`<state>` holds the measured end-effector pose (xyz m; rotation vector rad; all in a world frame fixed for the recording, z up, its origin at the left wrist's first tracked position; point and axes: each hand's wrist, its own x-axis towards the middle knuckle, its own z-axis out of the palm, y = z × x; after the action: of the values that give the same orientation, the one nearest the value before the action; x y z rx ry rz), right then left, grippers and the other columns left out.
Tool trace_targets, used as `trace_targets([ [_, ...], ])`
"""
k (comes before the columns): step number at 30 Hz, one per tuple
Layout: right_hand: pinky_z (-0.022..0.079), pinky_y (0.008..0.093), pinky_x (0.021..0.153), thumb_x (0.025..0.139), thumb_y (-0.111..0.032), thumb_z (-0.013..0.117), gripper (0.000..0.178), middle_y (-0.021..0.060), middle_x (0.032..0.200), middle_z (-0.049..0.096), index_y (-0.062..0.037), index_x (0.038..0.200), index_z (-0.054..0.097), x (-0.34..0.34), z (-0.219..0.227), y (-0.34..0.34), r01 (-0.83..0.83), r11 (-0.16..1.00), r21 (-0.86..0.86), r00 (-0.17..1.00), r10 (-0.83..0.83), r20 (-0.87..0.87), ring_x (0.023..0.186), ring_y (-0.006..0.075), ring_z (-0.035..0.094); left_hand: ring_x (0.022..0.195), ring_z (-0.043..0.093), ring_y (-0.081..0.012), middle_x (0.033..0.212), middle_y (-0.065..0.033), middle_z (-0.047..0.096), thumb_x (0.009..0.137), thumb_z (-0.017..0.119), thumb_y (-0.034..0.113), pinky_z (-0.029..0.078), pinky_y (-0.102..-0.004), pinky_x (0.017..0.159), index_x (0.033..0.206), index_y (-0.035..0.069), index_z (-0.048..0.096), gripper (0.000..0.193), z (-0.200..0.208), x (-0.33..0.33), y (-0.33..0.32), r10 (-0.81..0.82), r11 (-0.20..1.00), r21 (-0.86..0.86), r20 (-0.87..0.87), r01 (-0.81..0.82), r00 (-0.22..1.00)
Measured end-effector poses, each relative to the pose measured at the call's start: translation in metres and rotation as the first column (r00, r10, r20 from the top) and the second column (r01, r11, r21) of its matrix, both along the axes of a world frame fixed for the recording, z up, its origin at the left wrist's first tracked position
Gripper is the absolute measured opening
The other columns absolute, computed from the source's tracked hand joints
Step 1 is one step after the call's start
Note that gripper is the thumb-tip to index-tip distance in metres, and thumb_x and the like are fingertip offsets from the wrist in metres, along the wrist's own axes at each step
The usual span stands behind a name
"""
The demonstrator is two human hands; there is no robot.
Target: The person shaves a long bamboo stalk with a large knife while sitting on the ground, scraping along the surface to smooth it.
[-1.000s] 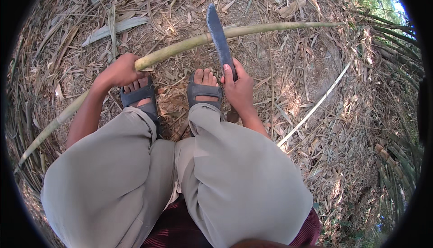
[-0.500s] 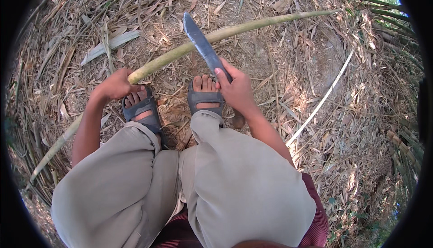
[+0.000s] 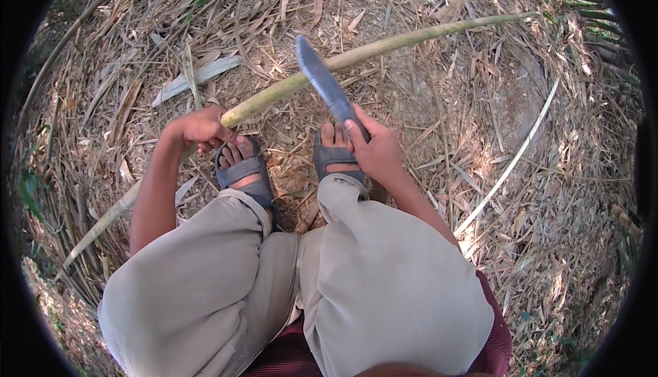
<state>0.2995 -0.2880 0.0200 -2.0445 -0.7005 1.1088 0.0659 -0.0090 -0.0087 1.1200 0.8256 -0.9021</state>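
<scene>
A long, slightly curved pole, yellow-green and looking like bamboo, runs slantwise from the lower left to the far right. My left hand is closed around it beside my left foot. In my right hand is a machete, its dark handle wrapped by my fingers. The broad grey blade points away and to the left, crossing over the pole in the picture. Whether blade and pole touch, I cannot tell. Part of the pole is hidden behind my left hand and forearm.
My sandalled left foot and right foot stand just short of the pole. Dry leaves and stalks litter the ground. A thin pale strip lies to the right, a flat pale sheath to the left. Green stems show far right.
The whole scene has shifted a little to the right in view. The machete has come slightly nearer to me, still crossing the pole. My left hand keeps its hold on the pole.
</scene>
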Motion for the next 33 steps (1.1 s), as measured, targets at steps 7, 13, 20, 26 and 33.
trace_targets([
  [7,0.052,0.0285,0.060,0.101,-0.020,0.060,0.043,0.0068,0.071,0.065,-0.0078,0.142,0.056,0.006,-0.017,-0.001,0.108,0.994,-0.010,0.989,-0.106,0.108,0.063,0.0073,0.061,0.036,0.037,-0.0063,0.050,0.0031,0.043,0.083,0.081,0.018,0.028,-0.0261,0.034,0.074,0.005,0.055,0.031,-0.002,0.004,0.008,0.014,0.997,-0.072,-0.047,-0.018,0.999],
  [13,0.053,0.0339,0.059,0.101,-0.022,0.059,0.042,0.0131,0.068,0.066,-0.0056,0.139,0.057,0.015,-0.009,0.008,0.140,0.990,-0.020,0.987,-0.137,0.085,0.061,0.0137,0.066,0.047,0.055,-0.0222,0.061,-0.0081,0.057,0.079,0.084,0.024,0.042,-0.0343,0.044,0.086,0.004,0.055,0.036,0.005,-0.008,-0.009,-0.104,0.858,0.514,0.131,0.022,0.986],
  [20,0.051,0.0333,0.055,0.100,-0.021,0.058,0.041,0.0110,0.062,0.063,-0.0089,0.140,0.057,-0.004,-0.010,0.009,-0.182,0.980,0.080,0.962,0.160,0.221,0.056,0.0156,0.065,0.078,0.068,-0.0413,0.078,-0.0211,0.068,0.077,0.077,0.019,0.053,-0.0502,0.066,0.096,0.004,0.059,0.030,0.014,-0.021,-0.048,-0.315,0.194,0.968,-0.091,0.158,0.945],
  [26,0.051,0.0355,0.056,0.100,-0.020,0.058,0.041,0.0135,0.063,0.063,-0.0077,0.139,0.058,-0.004,-0.017,0.029,0.133,0.987,0.085,0.972,-0.147,0.185,0.055,0.0208,0.066,0.083,0.067,-0.0435,0.080,-0.0223,0.068,0.076,0.065,0.006,0.052,-0.0531,0.073,0.093,0.004,0.063,0.017,0.008,-0.010,-0.019,-0.326,0.260,0.953,-0.064,0.154,0.943],
  [33,0.051,0.0305,0.055,0.100,-0.019,0.060,0.043,0.0076,0.065,0.066,-0.0042,0.140,0.056,0.013,-0.018,0.042,0.219,0.974,0.066,0.976,-0.219,-0.011,0.058,0.0108,0.065,0.089,0.065,-0.0448,0.086,-0.0241,0.069,0.074,0.061,0.002,0.050,-0.0546,0.078,0.095,0.005,0.067,0.022,0.005,-0.010,-0.001,-0.300,0.374,0.910,-0.064,0.179,0.952],
])
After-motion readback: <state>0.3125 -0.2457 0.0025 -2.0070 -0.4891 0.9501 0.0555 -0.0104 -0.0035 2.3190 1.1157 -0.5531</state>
